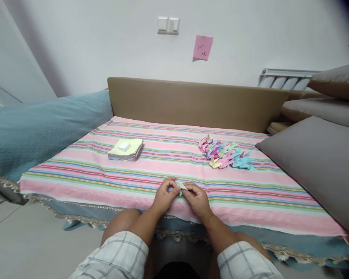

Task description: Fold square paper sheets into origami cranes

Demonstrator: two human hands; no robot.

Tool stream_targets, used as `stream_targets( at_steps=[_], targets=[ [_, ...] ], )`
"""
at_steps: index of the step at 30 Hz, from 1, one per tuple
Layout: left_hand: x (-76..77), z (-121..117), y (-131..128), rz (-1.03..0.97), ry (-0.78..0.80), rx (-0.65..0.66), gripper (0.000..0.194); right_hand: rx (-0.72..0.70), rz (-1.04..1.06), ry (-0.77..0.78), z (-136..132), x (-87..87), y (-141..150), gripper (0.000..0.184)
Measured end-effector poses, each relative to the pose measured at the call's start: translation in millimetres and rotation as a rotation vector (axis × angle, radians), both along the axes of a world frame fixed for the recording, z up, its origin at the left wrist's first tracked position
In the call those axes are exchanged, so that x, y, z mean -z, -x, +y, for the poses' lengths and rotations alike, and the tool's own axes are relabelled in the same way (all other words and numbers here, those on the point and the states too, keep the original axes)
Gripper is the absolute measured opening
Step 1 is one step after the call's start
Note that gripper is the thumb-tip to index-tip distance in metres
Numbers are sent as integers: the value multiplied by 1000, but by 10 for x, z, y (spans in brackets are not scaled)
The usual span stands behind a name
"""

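Observation:
Between my two hands is a small piece of folded light green paper [180,186], held just above the front part of the striped cloth. My left hand [166,194] pinches its left side between thumb and fingers. On the other side my right hand [197,198] grips it with thumb and forefinger. The fingers cover part of the paper, so its full shape cannot be made out. A cluster of folded paper cranes [225,153] in pink, purple, blue, green and yellow lies further back to the right. Back to the left rests a stack of square coloured paper [126,151], yellow on top.
A small white box-like object [124,146] sits on the paper stack. Pink striped cloth [84,170] covers the seat. Grey cushions [314,162] are piled at the right, and a blue-covered armrest [52,124] bounds the left. A brown backrest [192,101] stands behind.

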State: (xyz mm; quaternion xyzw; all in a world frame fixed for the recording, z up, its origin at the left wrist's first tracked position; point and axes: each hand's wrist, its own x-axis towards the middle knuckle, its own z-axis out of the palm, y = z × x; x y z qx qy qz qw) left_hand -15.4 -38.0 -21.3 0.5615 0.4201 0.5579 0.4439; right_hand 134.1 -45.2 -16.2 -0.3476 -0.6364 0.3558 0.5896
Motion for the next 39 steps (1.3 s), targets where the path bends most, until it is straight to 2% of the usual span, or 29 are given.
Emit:
stream_targets(
  at_steps=[8,12,15,20,23,27,31,39],
  targets=[
    [8,-25,-28,56,-55,-47,40,33,-62,-107,7,19,16,10],
    [30,-6,-19,70,-74,-39,37,37,-64,-109,10,38,19,10],
    [50,13,-11,72,-91,-36,33,56,-45,-80,14,49,19,9],
    [46,-4,-45,16,13,-16,39,91,-20,-21,15,67,23,9],
    [48,-10,-62,12,5,-44,35,71,1,20,7,73,30,10],
    [55,-5,-56,-33,19,-56,31,48,91,156,-2,69,38,16],
    [43,-12,-41,-119,105,22,31,45,210,268,12,65,41,23],
    [-19,-42,-39,-90,93,77,31,35,239,286,35,52,52,30]
  ],
)
